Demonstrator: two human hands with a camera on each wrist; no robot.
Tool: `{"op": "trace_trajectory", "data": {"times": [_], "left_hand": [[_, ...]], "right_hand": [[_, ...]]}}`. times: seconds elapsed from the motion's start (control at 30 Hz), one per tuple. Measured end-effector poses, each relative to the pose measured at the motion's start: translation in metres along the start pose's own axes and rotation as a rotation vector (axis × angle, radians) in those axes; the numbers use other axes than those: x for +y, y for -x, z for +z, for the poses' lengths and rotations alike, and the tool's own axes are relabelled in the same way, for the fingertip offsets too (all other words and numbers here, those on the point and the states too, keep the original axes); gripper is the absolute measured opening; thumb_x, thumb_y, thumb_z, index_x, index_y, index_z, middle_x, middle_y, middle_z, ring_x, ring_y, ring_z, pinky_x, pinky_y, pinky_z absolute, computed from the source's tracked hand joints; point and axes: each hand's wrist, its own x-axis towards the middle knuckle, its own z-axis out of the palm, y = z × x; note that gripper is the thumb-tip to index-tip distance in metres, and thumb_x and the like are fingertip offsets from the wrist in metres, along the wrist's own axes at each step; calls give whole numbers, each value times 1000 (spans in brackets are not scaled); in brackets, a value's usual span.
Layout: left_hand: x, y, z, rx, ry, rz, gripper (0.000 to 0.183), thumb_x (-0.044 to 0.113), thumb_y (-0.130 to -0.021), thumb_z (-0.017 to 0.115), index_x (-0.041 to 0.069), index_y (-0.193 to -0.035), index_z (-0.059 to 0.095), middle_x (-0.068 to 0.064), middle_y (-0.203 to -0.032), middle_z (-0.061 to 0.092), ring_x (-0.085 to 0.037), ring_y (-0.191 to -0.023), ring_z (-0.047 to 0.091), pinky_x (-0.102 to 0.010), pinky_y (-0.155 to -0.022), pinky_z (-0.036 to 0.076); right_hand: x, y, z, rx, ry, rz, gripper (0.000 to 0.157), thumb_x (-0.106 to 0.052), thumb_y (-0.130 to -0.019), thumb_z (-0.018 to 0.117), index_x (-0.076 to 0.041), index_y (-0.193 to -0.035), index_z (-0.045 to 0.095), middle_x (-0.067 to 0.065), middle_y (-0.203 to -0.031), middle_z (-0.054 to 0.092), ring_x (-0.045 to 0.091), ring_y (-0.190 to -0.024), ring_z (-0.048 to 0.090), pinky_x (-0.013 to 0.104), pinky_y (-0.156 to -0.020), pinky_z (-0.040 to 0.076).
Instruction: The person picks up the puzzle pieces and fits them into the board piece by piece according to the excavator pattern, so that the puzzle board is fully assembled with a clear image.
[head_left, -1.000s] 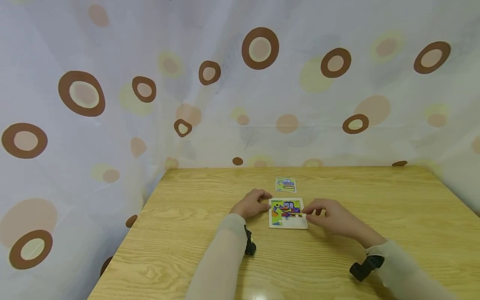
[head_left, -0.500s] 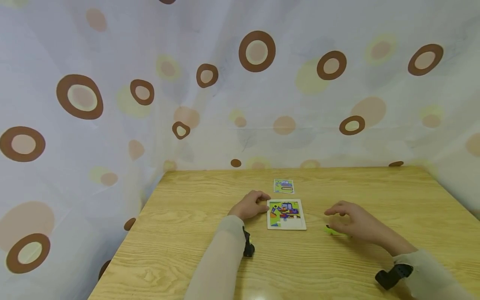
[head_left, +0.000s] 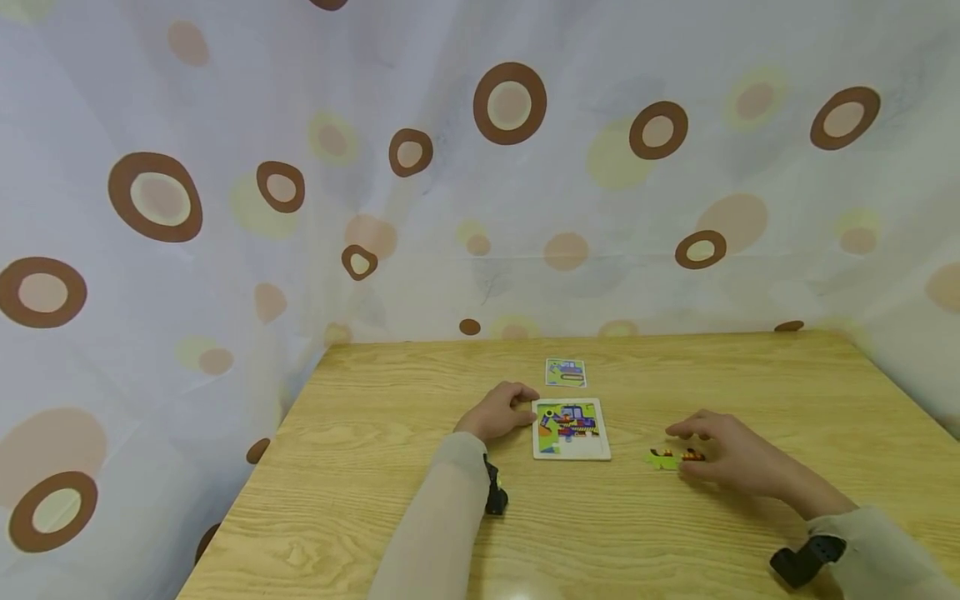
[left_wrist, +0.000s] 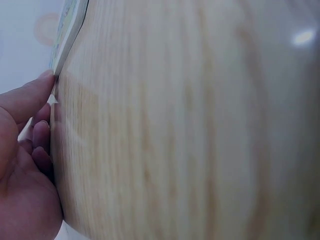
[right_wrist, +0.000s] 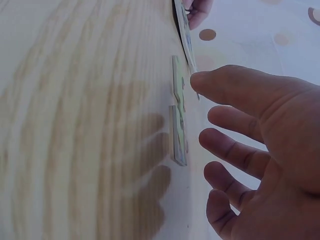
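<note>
A jigsaw puzzle board (head_left: 572, 452) with a white frame lies on the table, its picture of a blue digger partly filled and its lower right part white. My left hand (head_left: 498, 410) rests at the board's left edge. In the left wrist view, the thumb (left_wrist: 31, 100) touches that edge. To the right of the board lie loose green puzzle pieces (head_left: 660, 461) with dark, orange and red parts. Over them hovers my right hand (head_left: 738, 454), fingers spread and holding nothing. Two flat pieces (right_wrist: 177, 80) show beside its fingertips in the right wrist view.
A small picture card (head_left: 566, 372) of the same digger lies behind the board. The wooden table (head_left: 405, 392) ends at a dotted white cloth (head_left: 480, 208) at the back and sides. Each wrist wears a black camera (head_left: 806, 560).
My right hand has left the board's right edge and moved right, over the loose pieces, with its fingers parting. The left hand has stayed at the board.
</note>
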Motion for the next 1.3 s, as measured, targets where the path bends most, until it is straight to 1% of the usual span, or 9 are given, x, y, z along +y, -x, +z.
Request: {"op": "trace_trajectory", "data": {"times": [0.23,0.33,0.4,0.57,0.7,0.83,1.0,1.17,1.3], "left_hand": [[-3,-2,0,0,5,-7,32,17,-98,65,13,-130,62,-4,-134,53,-22,-124,47,-40,-105,38],[-4,-3,0,-3,1,-5,32,18,-98,65,13,-130,62,-3,-134,53,-22,-125,47,-39,-105,38],[-4,-4,0,-7,0,1,33,18,-98,65,14,-130,62,-2,-135,53,-22,-126,47,-39,-105,39],[-6,-7,1,-12,-9,13,33,19,-98,65,15,-130,63,-1,-135,54,-21,-125,48,-38,-105,39],[-11,-10,0,-12,-18,12,32,20,-98,65,16,-130,63,0,-134,54,-20,-124,48,-38,-105,39],[-12,-9,1,-11,-14,5,32,19,-98,65,16,-129,63,0,-133,55,-19,-122,49,-38,-104,39],[-8,-6,0,-6,-5,0,32,18,-97,66,14,-129,63,0,-132,55,-19,-122,49,-37,-104,39],[-7,-5,-1,-2,-7,-4,32,18,-97,66,14,-129,63,0,-132,55,-19,-122,49,-37,-104,39],[-6,-5,-1,3,-18,-3,31,19,-97,66,15,-129,64,1,-132,55,-18,-120,49,-37,-103,40]], "right_hand": [[4,-7,9,-27,-46,-17,48,-25,-87,78,2,-125,64,0,-105,61,15,-88,57,32,-71,51],[3,-9,11,-40,-81,7,46,-21,-88,77,4,-125,63,0,-101,60,12,-85,55,29,-69,50],[3,-9,12,-48,-99,40,45,-19,-88,76,4,-124,63,0,-100,60,10,-84,55,28,-69,50],[3,-11,14,-57,-104,91,42,-17,-87,76,2,-123,64,-2,-97,60,7,-83,54,26,-68,50],[3,-14,14,-66,-95,91,40,-16,-87,76,3,-121,65,-3,-94,59,6,-81,52,26,-67,49],[2,-15,14,-84,-103,96,35,-16,-86,76,0,-116,68,-2,-98,62,7,-82,54,26,-68,50],[-1,-16,13,-81,-101,83,27,-17,-86,77,-7,-111,70,-2,-102,64,7,-86,58,27,-70,52],[-8,-22,12,-50,-54,42,26,-21,-86,79,-12,-109,73,-7,-97,63,7,-81,55,26,-66,50],[-16,-29,12,-28,-61,3,24,-19,-86,79,-16,-109,75,-9,-97,62,9,-81,53,27,-66,48]]}}
